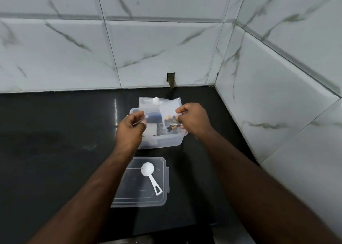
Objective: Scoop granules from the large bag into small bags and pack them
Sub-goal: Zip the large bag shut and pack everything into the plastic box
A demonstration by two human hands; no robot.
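My left hand (132,127) pinches one end of a small clear bag (169,112), and my right hand (192,118) pinches the other end. My fingers are curled tight on the plastic at both ends. I think I hold it by both ends so I can press the top closed and nothing falls out. The dark and yellow granules (171,124) sit in a little heap in the bag near my right hand. I hold the bag right over the open clear box (162,141), so if a bit drops, it should land in the box and not on the worktop (55,141). Behind my hands another clear bag (149,103) stands up out of the box. I think that is the large bag, but I cannot tell how much is left in it. Closer to me, the box lid (129,192) lies flat on the worktop. The white scoop (150,177) rests on the lid, and I am not touching it. I guess it waits there so it stays clean and easy to grab for the next bag.
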